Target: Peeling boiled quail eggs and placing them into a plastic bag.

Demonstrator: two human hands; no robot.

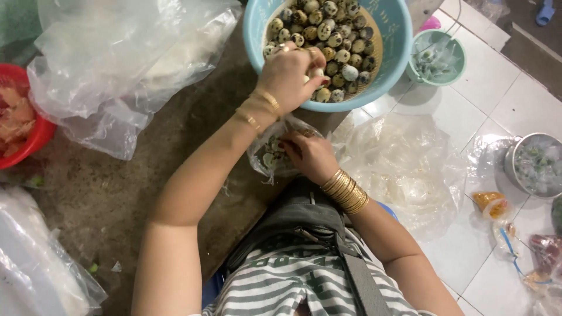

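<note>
While eggs seem pinched in the left hand (290, 73), the small bag (275, 153), gripped by the right hand (310, 155), is found at six o'clock.

Beside the blue basin (398, 35), heaped with perhaps forty speckled quail eggs (339, 41): one small green bucket (436, 57), one metal bowl (535, 164), one red basin (26, 126), and two hands.
</note>
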